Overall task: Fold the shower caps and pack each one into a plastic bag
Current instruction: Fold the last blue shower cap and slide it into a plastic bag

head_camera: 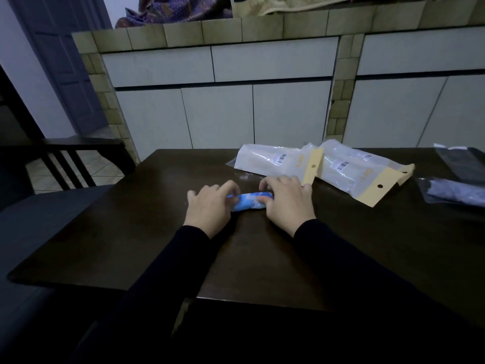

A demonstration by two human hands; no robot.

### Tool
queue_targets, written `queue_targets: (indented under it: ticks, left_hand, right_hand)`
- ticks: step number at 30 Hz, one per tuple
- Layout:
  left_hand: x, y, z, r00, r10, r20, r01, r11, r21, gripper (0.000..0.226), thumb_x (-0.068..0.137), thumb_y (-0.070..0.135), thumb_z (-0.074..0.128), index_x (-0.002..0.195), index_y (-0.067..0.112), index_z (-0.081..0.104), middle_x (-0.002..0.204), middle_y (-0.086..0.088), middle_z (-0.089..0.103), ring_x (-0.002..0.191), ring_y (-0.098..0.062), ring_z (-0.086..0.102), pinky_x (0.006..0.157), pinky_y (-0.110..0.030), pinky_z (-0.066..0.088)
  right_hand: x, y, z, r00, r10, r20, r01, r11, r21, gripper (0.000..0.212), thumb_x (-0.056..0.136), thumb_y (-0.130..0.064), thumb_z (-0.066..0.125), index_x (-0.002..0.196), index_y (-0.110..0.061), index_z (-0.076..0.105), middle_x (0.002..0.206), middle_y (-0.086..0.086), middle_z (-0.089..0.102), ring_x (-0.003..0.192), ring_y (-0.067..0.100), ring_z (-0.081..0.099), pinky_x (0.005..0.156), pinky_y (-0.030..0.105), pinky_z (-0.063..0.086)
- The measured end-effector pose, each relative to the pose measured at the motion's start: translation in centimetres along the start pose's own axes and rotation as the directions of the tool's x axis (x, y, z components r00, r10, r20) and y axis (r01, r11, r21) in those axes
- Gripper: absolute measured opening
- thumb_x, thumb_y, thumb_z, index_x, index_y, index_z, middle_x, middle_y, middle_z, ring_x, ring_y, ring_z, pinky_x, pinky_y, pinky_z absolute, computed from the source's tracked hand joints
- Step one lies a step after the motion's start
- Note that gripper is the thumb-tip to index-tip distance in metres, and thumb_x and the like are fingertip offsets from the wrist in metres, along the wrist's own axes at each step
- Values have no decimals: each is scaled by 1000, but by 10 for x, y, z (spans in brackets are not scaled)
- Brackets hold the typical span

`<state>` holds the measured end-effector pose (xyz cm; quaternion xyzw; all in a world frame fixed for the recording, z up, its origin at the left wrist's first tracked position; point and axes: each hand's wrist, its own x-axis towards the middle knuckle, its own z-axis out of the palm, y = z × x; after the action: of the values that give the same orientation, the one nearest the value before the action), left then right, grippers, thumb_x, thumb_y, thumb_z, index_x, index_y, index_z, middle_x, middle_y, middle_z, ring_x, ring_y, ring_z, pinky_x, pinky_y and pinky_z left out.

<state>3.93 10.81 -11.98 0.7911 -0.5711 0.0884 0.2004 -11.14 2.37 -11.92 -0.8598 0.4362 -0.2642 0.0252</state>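
The dark table (118,232) lies bare on the left and near side, open to a reaching hand, while clear plastic bags (315,166) crowd the far right just beyond the right hand (286,203), with what seem dark packets (456,190) at the right edge.

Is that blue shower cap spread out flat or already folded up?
Folded up: the blue shower cap is a tight narrow roll on the table, both hands pressing it.
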Motion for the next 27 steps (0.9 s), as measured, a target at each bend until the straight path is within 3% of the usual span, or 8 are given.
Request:
queue_targets:
  ticks: [3,6,9,11,15,20,27]
  left_hand:
    - [1,-3,4,997,0,-73,-2,999,-34,12,94,36,52,99,32,62,103,6,52,105,-20,44,84,-35,27]
    - [4,-4,9,995,51,-83,-60,991,-119,13,93,25,56,97,21,68,105,2,57,103,-21,50,82,-28,25]
    - [2,-4,7,996,55,-69,-70,967,-246,14,93,21,57,100,19,68,101,0,57,101,-20,54,85,-29,36]
    - [-3,-2,4,997,48,-58,-61,966,-251,18,92,31,60,103,20,69,100,0,55,99,-19,54,88,-31,40]
    - [-8,3,0,996,68,-56,-76,985,-153,46,71,59,73,102,25,69,95,5,51,91,-14,52,89,-32,38]
    - [-2,2,-1,995,90,-40,-89,996,14,39,84,59,58,109,32,67,96,8,55,97,-13,51,88,-31,34]
    - [3,-2,-2,995,89,52,-84,993,-81,44,78,56,67,110,26,69,96,4,58,94,-15,54,84,-33,45]
  right_hand:
    - [0,2,0,995,-103,-9,103,995,-15,11,95,-34,53,102,-35,61,108,-10,54,110,18,45,85,34,24]
    - [0,9,-5,988,-120,95,114,992,59,17,95,-39,53,104,-33,66,106,-8,53,106,17,50,92,34,28]
    - [0,15,-11,959,-153,238,130,985,110,23,91,-43,59,110,-29,62,107,-6,52,104,17,53,97,35,31]
    - [3,15,-12,950,-172,261,154,984,90,22,90,-41,61,109,-30,59,113,-6,53,110,17,52,98,35,29]
    - [6,17,-11,952,-199,232,190,980,63,22,91,-39,59,112,-33,59,120,-7,56,116,15,50,98,37,28]
    - [6,21,-8,955,-227,189,228,974,20,26,94,-42,53,120,-41,57,120,-11,60,116,14,47,94,39,26]
    - [10,24,-5,952,-257,169,258,966,14,26,95,-45,49,119,-42,59,113,-9,65,109,14,45,88,35,25]
